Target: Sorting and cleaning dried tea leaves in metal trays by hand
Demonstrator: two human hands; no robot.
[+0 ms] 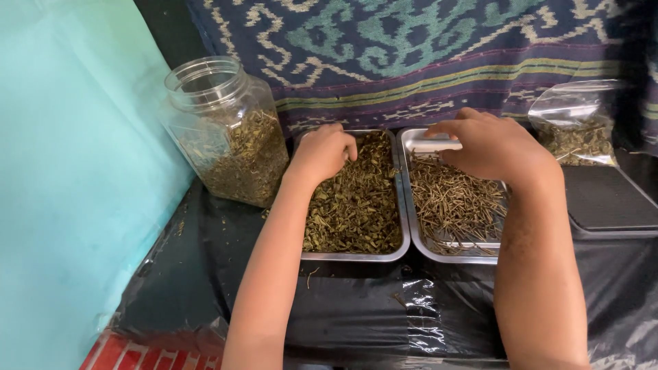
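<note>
Two steel trays sit side by side on black plastic sheeting. The left tray is full of dried green leaves. The right tray holds thin brown stems. My left hand rests at the far left end of the leaf tray, fingers curled into the leaves. Over the far end of the stem tray, my right hand hovers with its fingers bent downward, and I cannot tell whether it holds any stems.
A clear plastic jar, lid off and half full of dried leaves, stands left of the trays. A clear bag of leaves lies at the back right, a black flat scale beside it. A turquoise wall is left, patterned cloth behind.
</note>
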